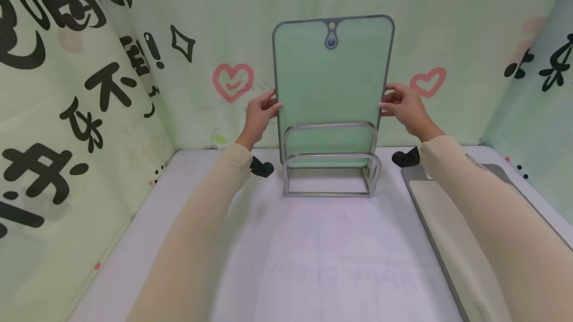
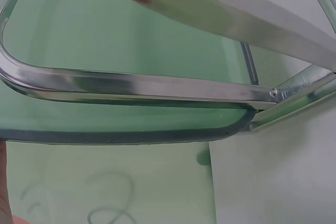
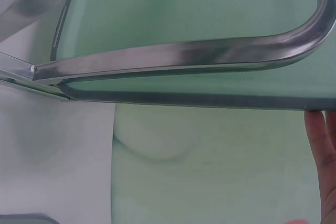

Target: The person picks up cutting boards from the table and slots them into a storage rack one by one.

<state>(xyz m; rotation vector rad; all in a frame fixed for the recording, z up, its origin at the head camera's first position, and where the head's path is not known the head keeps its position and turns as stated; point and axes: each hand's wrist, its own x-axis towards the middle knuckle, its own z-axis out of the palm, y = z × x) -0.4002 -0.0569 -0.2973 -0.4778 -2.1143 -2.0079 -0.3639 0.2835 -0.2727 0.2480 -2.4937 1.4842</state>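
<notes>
A pale green cutting board (image 1: pixel 329 83) with a grey rim and a hanging hole at its top stands upright in a silver metal rack (image 1: pixel 331 194). My left hand (image 1: pixel 258 117) pinches the board's left edge, and my right hand (image 1: pixel 408 109) grips the right edge at about the same height. In the left wrist view, a rack bar (image 2: pixel 157 86) crosses in front of the board (image 2: pixel 121 35); only a sliver of hand shows there. Fingertips (image 3: pixel 318 140) meet the rim of the board (image 3: pixel 184 14) in the right wrist view.
Under my right forearm, a flat beige panel with a grey border (image 1: pixel 447 222) lies on the white table (image 1: pixel 313 262). Pale green curtains (image 1: pixel 197 108) with black lettering and red hearts stand behind and at both sides. Black wrist devices (image 1: pixel 261 167) sit below my hands.
</notes>
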